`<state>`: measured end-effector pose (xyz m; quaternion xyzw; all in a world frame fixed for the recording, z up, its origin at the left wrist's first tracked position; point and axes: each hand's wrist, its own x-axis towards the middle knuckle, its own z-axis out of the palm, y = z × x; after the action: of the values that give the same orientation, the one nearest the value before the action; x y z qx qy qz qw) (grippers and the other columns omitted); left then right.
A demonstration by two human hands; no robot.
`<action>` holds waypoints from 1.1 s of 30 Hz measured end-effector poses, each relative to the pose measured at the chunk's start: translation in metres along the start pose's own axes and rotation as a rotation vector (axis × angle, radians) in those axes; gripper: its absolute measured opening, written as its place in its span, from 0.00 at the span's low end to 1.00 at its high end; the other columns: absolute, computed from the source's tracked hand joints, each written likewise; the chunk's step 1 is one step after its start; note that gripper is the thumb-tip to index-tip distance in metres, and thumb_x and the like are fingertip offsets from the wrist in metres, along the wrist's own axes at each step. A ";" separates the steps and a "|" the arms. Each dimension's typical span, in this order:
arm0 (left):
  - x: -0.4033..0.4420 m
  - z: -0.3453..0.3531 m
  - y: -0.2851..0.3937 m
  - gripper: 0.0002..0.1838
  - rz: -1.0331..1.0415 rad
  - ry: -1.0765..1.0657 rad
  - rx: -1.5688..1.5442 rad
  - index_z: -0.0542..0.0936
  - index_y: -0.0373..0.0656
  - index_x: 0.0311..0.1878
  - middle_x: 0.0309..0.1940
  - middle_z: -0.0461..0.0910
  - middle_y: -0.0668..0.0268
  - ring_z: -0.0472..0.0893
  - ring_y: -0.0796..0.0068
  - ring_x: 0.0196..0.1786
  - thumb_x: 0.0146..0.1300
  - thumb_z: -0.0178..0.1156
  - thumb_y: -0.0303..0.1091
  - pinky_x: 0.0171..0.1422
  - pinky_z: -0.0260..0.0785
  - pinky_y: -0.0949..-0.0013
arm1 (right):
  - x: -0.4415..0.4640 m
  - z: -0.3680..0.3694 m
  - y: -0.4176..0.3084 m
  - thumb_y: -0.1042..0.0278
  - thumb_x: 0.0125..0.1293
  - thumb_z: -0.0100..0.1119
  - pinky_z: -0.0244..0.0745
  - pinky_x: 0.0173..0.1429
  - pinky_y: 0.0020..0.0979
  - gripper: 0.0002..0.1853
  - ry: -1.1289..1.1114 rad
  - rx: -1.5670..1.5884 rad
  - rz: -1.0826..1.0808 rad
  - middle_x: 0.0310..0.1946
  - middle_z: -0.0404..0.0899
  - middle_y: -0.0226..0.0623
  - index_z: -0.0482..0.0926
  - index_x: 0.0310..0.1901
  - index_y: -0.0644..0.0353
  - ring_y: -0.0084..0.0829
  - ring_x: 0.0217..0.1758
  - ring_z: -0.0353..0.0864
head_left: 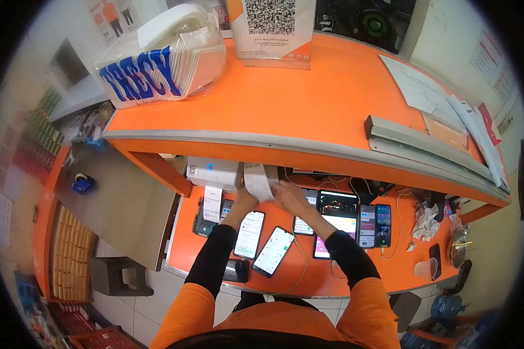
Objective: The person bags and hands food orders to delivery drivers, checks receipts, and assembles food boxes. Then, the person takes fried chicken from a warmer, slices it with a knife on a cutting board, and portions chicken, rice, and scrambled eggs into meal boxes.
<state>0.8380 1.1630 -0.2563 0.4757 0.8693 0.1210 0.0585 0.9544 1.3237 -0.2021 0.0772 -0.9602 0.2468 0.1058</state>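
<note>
Under the raised orange shelf, a strip of white receipt paper (258, 181) runs between my two hands. My left hand (243, 203) is closed at the strip's left edge, its fingertips partly hidden. On the other side, my right hand (291, 198) pinches the paper's lower right edge. A white printer (212, 171) stands left of the strip, and a printed receipt (213, 200) hangs from its front. Below my hands lie two lit phones: one phone (250, 234) near my left wrist and a tilted phone (273, 251) to its right.
A tablet (335, 227) and more phones (383, 224) with cables lie right of my right forearm. Crumpled paper (427, 222) and a clear cup (425, 269) sit farther right. The orange shelf (308, 104) overhangs the hands, bearing packed napkins (157, 70) and a QR sign (273, 29).
</note>
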 end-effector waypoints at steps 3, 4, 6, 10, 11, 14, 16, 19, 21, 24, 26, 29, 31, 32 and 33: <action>0.007 -0.013 0.000 0.29 0.054 0.085 -0.070 0.64 0.47 0.61 0.59 0.64 0.49 0.65 0.53 0.61 0.55 0.55 0.39 0.63 0.59 0.60 | -0.045 0.004 -0.039 0.65 0.56 0.61 0.72 0.37 0.33 0.15 0.269 0.177 -0.410 0.39 0.79 0.37 0.77 0.44 0.61 0.37 0.33 0.78; 0.008 -0.016 0.000 0.27 0.081 0.117 -0.062 0.64 0.47 0.61 0.59 0.64 0.50 0.64 0.55 0.62 0.58 0.54 0.38 0.65 0.57 0.61 | -0.061 0.000 -0.063 0.65 0.58 0.59 0.73 0.39 0.32 0.13 0.159 0.484 -0.100 0.40 0.79 0.38 0.78 0.43 0.62 0.34 0.36 0.79; -0.001 -0.022 0.007 0.23 0.014 0.035 -0.135 0.65 0.44 0.61 0.58 0.67 0.56 0.65 0.62 0.61 0.62 0.49 0.38 0.64 0.57 0.64 | -0.075 -0.012 -0.096 0.66 0.64 0.53 0.75 0.41 0.27 0.13 0.072 1.022 0.274 0.39 0.79 0.35 0.75 0.46 0.66 0.25 0.38 0.79; -0.073 -0.122 0.061 0.23 -0.154 -0.069 -1.292 0.68 0.38 0.56 0.54 0.71 0.62 0.68 0.68 0.59 0.68 0.40 0.47 0.64 0.56 0.67 | -0.065 -0.060 -0.130 0.61 0.67 0.48 0.77 0.39 0.25 0.17 -0.020 1.422 0.495 0.37 0.78 0.35 0.70 0.50 0.65 0.25 0.36 0.80; -0.100 -0.136 0.074 0.23 -0.229 0.052 -1.330 0.68 0.37 0.55 0.52 0.72 0.63 0.69 0.70 0.58 0.69 0.37 0.47 0.63 0.56 0.69 | -0.060 -0.066 -0.135 0.59 0.68 0.46 0.79 0.34 0.28 0.17 -0.080 1.542 0.578 0.38 0.76 0.38 0.69 0.50 0.64 0.28 0.34 0.81; -0.174 -0.153 0.092 0.26 -0.191 0.456 -1.607 0.68 0.37 0.55 0.52 0.71 0.63 0.68 0.73 0.58 0.68 0.39 0.51 0.63 0.55 0.70 | -0.035 -0.067 -0.151 0.59 0.67 0.46 0.79 0.31 0.29 0.19 -0.149 1.651 0.540 0.38 0.76 0.38 0.67 0.50 0.67 0.28 0.33 0.81; -0.223 -0.163 0.102 0.27 -0.241 0.491 -1.374 0.64 0.37 0.59 0.52 0.71 0.63 0.71 0.72 0.55 0.65 0.46 0.47 0.55 0.64 0.70 | -0.013 -0.064 -0.169 0.59 0.67 0.47 0.78 0.32 0.28 0.19 -0.251 1.669 0.455 0.38 0.76 0.37 0.68 0.51 0.67 0.27 0.35 0.80; -0.289 -0.192 0.132 0.28 -0.380 0.340 -1.291 0.56 0.37 0.64 0.50 0.72 0.59 0.79 0.70 0.44 0.62 0.51 0.29 0.41 0.72 0.72 | 0.024 -0.048 -0.199 0.62 0.66 0.47 0.79 0.39 0.32 0.16 -0.472 1.628 0.302 0.41 0.77 0.36 0.71 0.48 0.65 0.27 0.40 0.80; -0.327 -0.195 0.148 0.28 -0.446 0.452 -1.358 0.53 0.37 0.65 0.49 0.72 0.57 0.80 0.69 0.41 0.62 0.49 0.25 0.41 0.73 0.72 | 0.043 -0.039 -0.239 0.62 0.66 0.48 0.78 0.40 0.29 0.16 -0.578 1.640 0.183 0.40 0.78 0.36 0.72 0.48 0.65 0.26 0.40 0.80; -0.375 -0.203 0.179 0.28 -0.511 0.692 -1.438 0.49 0.37 0.66 0.48 0.72 0.55 0.81 0.66 0.40 0.63 0.44 0.20 0.42 0.73 0.70 | 0.061 -0.025 -0.308 0.62 0.66 0.47 0.76 0.38 0.24 0.16 -0.896 1.583 0.041 0.38 0.78 0.34 0.72 0.48 0.64 0.22 0.37 0.79; -0.402 -0.206 0.201 0.26 -0.576 0.884 -1.447 0.48 0.36 0.65 0.48 0.72 0.53 0.80 0.63 0.42 0.66 0.41 0.22 0.44 0.74 0.68 | 0.066 -0.001 -0.355 0.65 0.65 0.47 0.76 0.43 0.25 0.15 -1.069 1.552 -0.092 0.40 0.78 0.37 0.72 0.47 0.68 0.25 0.39 0.80; -0.456 -0.207 0.236 0.25 -0.706 1.167 -1.350 0.48 0.35 0.65 0.49 0.71 0.51 0.80 0.62 0.42 0.66 0.39 0.23 0.45 0.75 0.67 | 0.040 0.019 -0.451 0.64 0.65 0.49 0.74 0.46 0.24 0.16 -1.256 1.481 -0.196 0.41 0.78 0.38 0.71 0.47 0.68 0.24 0.42 0.79; -0.492 -0.201 0.260 0.24 -0.776 1.368 -1.264 0.49 0.34 0.64 0.47 0.72 0.49 0.81 0.59 0.41 0.66 0.40 0.23 0.44 0.76 0.65 | 0.006 0.028 -0.513 0.63 0.63 0.52 0.74 0.43 0.24 0.16 -1.387 1.445 -0.289 0.40 0.78 0.35 0.72 0.47 0.67 0.22 0.41 0.78; -0.498 -0.202 0.269 0.22 -0.813 1.474 -1.225 0.51 0.32 0.62 0.45 0.73 0.48 0.81 0.56 0.40 0.66 0.40 0.24 0.42 0.77 0.63 | -0.002 0.027 -0.534 0.62 0.62 0.55 0.74 0.41 0.25 0.17 -1.429 1.433 -0.321 0.40 0.78 0.33 0.73 0.47 0.65 0.20 0.41 0.77; -0.513 -0.202 0.283 0.22 -0.849 1.542 -1.187 0.51 0.32 0.62 0.45 0.73 0.48 0.81 0.56 0.40 0.66 0.40 0.24 0.42 0.77 0.63 | -0.018 0.028 -0.565 0.62 0.62 0.55 0.74 0.41 0.25 0.17 -1.504 1.415 -0.353 0.40 0.78 0.33 0.73 0.47 0.65 0.20 0.41 0.77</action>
<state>1.3016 0.8465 0.0069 -0.1769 0.5679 0.7646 -0.2482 1.0803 0.8220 0.0279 0.3943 -0.3900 0.6217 -0.5532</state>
